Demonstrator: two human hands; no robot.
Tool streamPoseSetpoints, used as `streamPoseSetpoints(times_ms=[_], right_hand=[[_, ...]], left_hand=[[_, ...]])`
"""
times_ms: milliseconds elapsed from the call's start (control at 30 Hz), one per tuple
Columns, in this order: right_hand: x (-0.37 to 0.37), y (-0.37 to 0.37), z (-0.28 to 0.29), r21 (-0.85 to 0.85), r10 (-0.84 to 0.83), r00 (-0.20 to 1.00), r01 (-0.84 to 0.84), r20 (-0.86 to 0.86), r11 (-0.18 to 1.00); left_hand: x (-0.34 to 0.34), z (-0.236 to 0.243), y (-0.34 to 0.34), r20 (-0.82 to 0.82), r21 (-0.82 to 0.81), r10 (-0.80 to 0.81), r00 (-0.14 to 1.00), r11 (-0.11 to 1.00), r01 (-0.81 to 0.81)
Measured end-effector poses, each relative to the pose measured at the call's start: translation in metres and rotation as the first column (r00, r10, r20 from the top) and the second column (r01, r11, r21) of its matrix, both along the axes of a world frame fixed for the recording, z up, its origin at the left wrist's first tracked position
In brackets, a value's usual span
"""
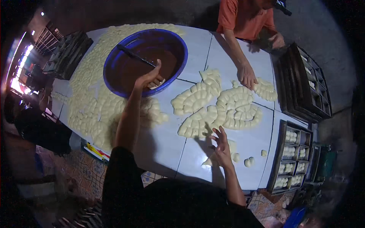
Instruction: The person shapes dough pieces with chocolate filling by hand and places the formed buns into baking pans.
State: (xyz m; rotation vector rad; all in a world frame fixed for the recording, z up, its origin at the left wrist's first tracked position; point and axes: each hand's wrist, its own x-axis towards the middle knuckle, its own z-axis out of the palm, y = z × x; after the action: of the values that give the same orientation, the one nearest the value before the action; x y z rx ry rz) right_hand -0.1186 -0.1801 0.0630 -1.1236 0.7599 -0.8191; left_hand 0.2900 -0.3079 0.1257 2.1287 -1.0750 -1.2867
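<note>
The basin [114, 72] stands on the table [163, 144] toward its far left corner, with a brush [134, 55] lying inside it. The left hand [149, 77] rests over the basin's near rim, touching a piece of dough [156, 83] there. Loose dough pieces [89, 102] cover the table's left edge, around the basin's left and near sides. Rows of dough [216, 108] lie at the centre, right of the basin. The right hand [221, 149] is over the near edge, just before those rows. A second person's hand [247, 77] rests on the far side. Trays [292, 155] stand beyond the right edge, dough in their compartments.
</note>
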Motion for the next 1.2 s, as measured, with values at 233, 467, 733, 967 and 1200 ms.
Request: streamPoseSetpoints(times_ms=[233,467,733,967,1200], right_hand=[[0.009,-0.007,0.0,0.102,-0.086,0.985,0.071,0.149,0.992],[-0.008,0.002,-0.021,0.282,-0.216,0.975,0.192,0.058,0.94],[-0.079,0.041,0.026,-0.725,-0.385,0.893,0.105,-0.231,0.68],[-0.139,0.07,0.05,-0.509,-0.291,0.92,0.124,-0.262,0.852],[-0.192,0.1,-0.003,-0.174,-0.402,0.86,0.364,-0.315,0.915]], left_hand=[[-0.1,0.014,0.058,-0.47,-0.449,0.154,0.869,0.806,-0.385],[-0.269,-0.01,0.157,-0.871,-0.126,0.143,0.471,0.86,-0.495],[-0.332,-0.013,0.198,0.021,-0.599,-0.271,0.962,0.767,0.229],[-0.389,-0.022,0.211,-0.738,-0.287,-0.168,0.653,0.955,-0.078],[-0.441,-0.047,0.221,-0.415,-0.439,-0.473,0.777,0.852,0.284]])
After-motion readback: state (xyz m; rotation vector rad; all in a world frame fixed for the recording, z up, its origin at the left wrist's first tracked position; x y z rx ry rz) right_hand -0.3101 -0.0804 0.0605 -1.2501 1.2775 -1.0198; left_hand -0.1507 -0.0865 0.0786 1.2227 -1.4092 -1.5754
